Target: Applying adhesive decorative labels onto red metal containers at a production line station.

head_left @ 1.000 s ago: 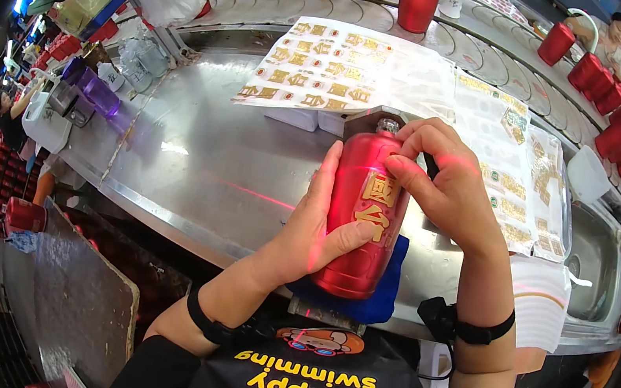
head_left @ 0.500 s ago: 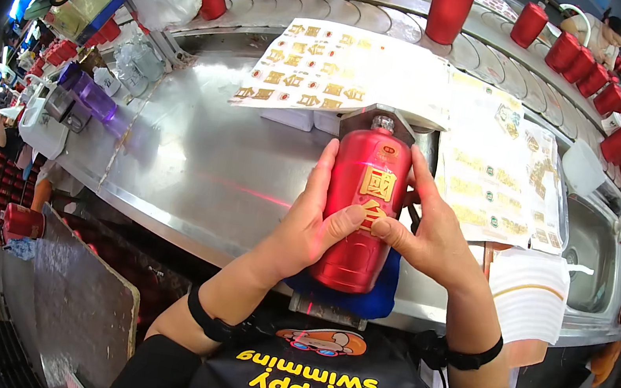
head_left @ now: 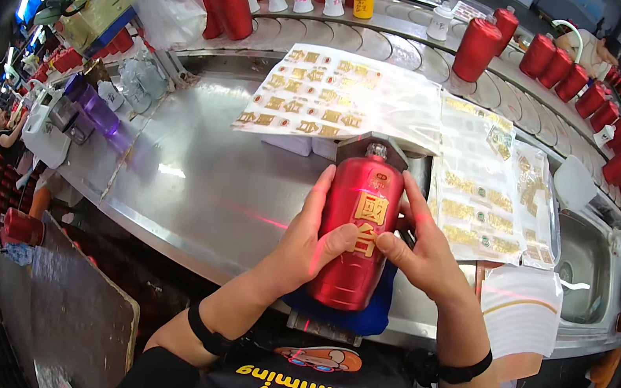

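1. 1 red bottle [head_left: 342, 282] is clasped between left hand [head_left: 302, 244] and right hand [head_left: 432, 259]: fingers [head_left: 318, 193] extended along its sides, thumbs on its front.
2. It points neck-away over blue cloth [head_left: 372, 323] at the counter's [head_left: 206, 199] near edge; its opaque wall hides any contents.
3. Other red bottles [head_left: 477, 51] stand beyond, by the conveyor [head_left: 313, 37], contents likewise hidden.

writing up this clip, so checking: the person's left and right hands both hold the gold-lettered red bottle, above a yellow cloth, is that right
Not quite: the cloth is blue, as the head view shows. The left hand and right hand do both hold the gold-lettered red bottle above it.
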